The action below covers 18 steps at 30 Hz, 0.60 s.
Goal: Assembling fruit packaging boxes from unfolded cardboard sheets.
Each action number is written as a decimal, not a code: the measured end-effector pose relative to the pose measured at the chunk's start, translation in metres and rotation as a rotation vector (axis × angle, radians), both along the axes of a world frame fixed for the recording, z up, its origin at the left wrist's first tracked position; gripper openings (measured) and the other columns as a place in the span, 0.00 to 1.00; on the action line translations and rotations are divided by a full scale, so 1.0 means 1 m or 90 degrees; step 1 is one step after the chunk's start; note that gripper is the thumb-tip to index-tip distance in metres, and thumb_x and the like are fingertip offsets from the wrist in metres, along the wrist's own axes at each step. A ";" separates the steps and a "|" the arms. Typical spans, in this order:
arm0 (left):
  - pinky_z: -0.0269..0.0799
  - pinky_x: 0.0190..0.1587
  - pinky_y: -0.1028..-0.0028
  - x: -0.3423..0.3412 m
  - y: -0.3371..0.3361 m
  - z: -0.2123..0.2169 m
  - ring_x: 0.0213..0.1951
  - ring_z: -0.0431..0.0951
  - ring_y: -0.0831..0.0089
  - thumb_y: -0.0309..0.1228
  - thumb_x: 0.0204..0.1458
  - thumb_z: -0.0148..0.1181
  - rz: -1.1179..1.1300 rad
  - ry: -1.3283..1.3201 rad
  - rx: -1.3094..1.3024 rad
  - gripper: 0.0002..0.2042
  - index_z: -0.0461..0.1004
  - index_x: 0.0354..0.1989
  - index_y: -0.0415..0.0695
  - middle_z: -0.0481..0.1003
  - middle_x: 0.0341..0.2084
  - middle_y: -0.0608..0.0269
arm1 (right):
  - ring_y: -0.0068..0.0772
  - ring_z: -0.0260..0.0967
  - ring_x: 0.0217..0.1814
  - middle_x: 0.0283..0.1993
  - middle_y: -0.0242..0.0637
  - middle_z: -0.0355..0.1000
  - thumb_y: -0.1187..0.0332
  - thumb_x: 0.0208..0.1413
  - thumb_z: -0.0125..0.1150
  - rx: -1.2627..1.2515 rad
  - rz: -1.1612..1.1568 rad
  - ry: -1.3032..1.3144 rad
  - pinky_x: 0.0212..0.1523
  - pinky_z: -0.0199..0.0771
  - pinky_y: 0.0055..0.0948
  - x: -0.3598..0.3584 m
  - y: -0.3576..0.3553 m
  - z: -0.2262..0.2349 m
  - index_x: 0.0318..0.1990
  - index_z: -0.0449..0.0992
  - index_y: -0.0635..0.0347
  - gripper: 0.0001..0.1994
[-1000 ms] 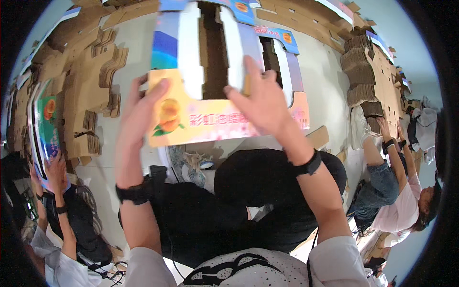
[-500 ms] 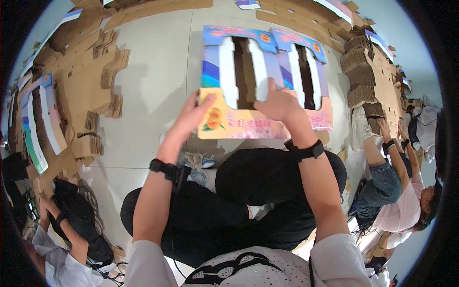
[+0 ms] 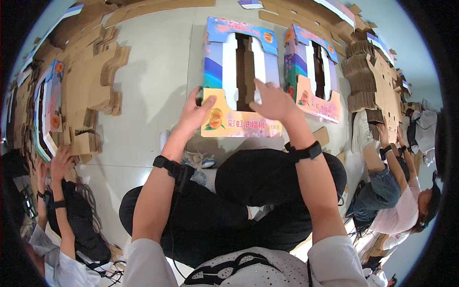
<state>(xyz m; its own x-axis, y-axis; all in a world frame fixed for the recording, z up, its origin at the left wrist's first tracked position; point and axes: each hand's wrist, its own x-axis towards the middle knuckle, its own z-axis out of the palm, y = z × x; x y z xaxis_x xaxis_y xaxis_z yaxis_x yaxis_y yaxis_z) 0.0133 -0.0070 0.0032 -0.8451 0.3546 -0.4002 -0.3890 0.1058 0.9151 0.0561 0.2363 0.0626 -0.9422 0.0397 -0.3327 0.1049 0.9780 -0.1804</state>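
Box at hand: blue, purple and yellow printed cardboard box (image 3: 230, 71) with white inner flaps along a long opening; sits ahead of the crossed black-trousered legs (image 3: 279, 177).
Left hand (image 3: 193, 116): half closed around the near left corner of that box, thumb on the yellow panel.
Right hand (image 3: 277, 104): open, index finger stretched toward the opening, apparently holding nothing; firm contact impossible to tell.
Made up: by the look of it, both that box and a matching, peach-fronted printed box (image 3: 311, 67) just to the right, apart from it; locking of the flaps impossible to judge.
Not made up: seemingly the flat brown cardboard stacks, left (image 3: 98, 76) and right (image 3: 361, 71).
Floor: pale, glossy tile floor (image 3: 148, 71), lined with cardboard along far, left and right edges.
Room: shared with co-workers; at left, a co-worker's hand (image 3: 61, 163) beside another printed box (image 3: 53, 100); at right, a seated co-worker (image 3: 394, 210) near the right stack.
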 end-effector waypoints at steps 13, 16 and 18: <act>0.72 0.53 0.68 -0.015 0.019 0.001 0.53 0.75 0.62 0.38 0.59 0.62 0.020 -0.040 0.041 0.37 0.49 0.70 0.34 0.71 0.53 0.42 | 0.35 0.74 0.58 0.56 0.43 0.74 0.70 0.45 0.64 0.225 -0.430 -0.177 0.50 0.78 0.36 0.000 0.236 -0.095 0.49 0.77 0.58 0.19; 0.72 0.53 0.68 -0.015 -0.005 0.005 0.53 0.75 0.63 0.38 0.59 0.62 0.052 -0.037 0.011 0.37 0.50 0.70 0.34 0.71 0.53 0.42 | 0.31 0.80 0.29 0.24 0.40 0.77 0.72 0.43 0.64 0.030 -0.576 -0.179 0.24 0.77 0.35 0.004 0.206 -0.070 0.36 0.73 0.61 0.11; 0.72 0.52 0.68 -0.017 -0.007 0.005 0.52 0.75 0.63 0.38 0.58 0.62 0.057 -0.038 0.002 0.37 0.50 0.69 0.34 0.71 0.53 0.43 | 0.39 0.80 0.42 0.43 0.46 0.80 0.64 0.53 0.56 0.186 -0.419 -0.280 0.52 0.75 0.32 -0.001 0.196 -0.055 0.46 0.79 0.66 0.18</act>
<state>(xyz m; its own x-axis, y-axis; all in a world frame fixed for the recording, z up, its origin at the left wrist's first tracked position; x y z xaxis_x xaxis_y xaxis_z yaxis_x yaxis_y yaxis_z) -0.0038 -0.0136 0.0082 -0.8480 0.2803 -0.4499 -0.4505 0.0659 0.8903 0.0549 0.4326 0.0071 -0.4834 0.6771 -0.5549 0.6719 0.6933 0.2606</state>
